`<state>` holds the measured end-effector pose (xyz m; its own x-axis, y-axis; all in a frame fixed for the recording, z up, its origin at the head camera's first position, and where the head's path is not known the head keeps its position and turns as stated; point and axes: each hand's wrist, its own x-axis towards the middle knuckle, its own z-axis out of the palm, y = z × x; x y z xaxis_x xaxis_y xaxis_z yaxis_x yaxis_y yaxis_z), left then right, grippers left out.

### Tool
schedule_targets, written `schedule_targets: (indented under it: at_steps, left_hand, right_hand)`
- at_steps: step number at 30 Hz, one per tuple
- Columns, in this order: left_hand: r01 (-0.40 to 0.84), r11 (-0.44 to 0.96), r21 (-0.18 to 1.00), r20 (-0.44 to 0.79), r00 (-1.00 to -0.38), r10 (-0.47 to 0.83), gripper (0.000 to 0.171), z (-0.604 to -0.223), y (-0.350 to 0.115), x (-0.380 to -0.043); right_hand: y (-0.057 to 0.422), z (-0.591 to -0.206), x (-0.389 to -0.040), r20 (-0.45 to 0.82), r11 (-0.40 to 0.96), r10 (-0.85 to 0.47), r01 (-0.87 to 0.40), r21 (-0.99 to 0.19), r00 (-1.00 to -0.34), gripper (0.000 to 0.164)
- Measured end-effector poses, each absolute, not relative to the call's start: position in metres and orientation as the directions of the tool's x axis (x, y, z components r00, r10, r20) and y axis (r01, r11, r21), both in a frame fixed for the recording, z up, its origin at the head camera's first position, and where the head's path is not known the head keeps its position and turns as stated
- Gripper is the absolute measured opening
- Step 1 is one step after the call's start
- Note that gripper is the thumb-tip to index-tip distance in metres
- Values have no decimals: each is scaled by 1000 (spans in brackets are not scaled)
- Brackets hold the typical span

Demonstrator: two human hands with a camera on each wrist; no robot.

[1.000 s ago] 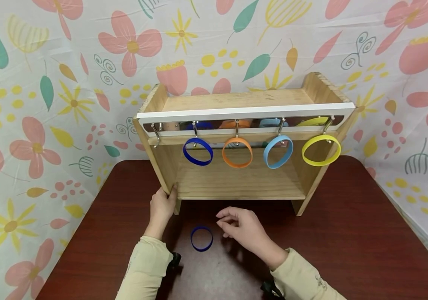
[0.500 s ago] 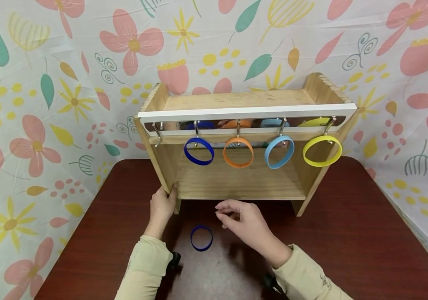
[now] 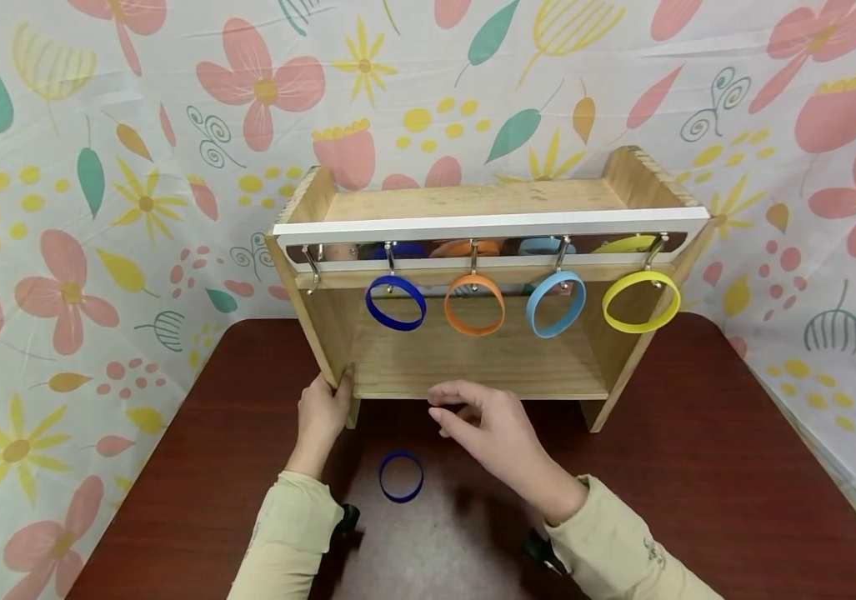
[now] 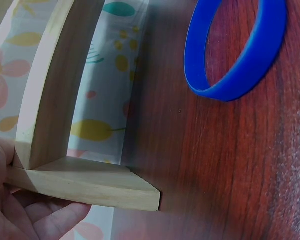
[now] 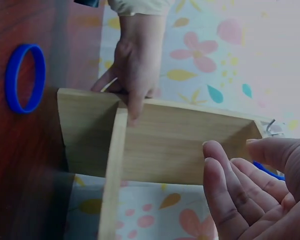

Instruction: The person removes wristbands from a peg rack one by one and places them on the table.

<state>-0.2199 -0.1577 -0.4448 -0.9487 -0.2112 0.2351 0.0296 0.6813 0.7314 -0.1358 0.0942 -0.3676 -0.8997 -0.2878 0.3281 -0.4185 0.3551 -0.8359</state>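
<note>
My left hand (image 3: 321,417) grips the left side panel of a wooden shelf (image 3: 480,358), thumb on the inner face and fingers around the outside, as the left wrist view also shows. Loosely curled, my right hand (image 3: 503,437) is in front of the shelf's lower board with nothing between thumb and fingers. A dark blue silicone wristband (image 4: 230,89) lies on the table between the two hands. From hooks on the shelf's front rail hang a dark blue wristband (image 3: 397,325), an orange wristband (image 3: 476,332), a light blue wristband (image 3: 551,333) and a yellow wristband (image 3: 641,328).
The leftmost hook (image 3: 312,273) on the rail carries no band. Under the shelf is a dark red-brown wooden table (image 3: 728,467). A flower-patterned cloth (image 3: 172,167) hangs behind and along the sides.
My right hand has risen a little, away from the table toward the shelf's lower board. The left hand keeps its grip, and the wristbands stay where they were.
</note>
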Motion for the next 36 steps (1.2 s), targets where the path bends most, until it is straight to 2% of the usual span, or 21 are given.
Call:
schedule_targets:
  at_steps: [21,36]
  left_hand:
    - [35,678,734,242,-947,-212,35,-446,-159,-218]
    - [45,686,726,254,-945,-207,36,-445,-159,-220]
  right_hand:
    - [87,-341,-144,409,223,-240,-460,-860,-880,29]
    - [83,-332,-151,398,249,-236,-451,-857,-886,36]
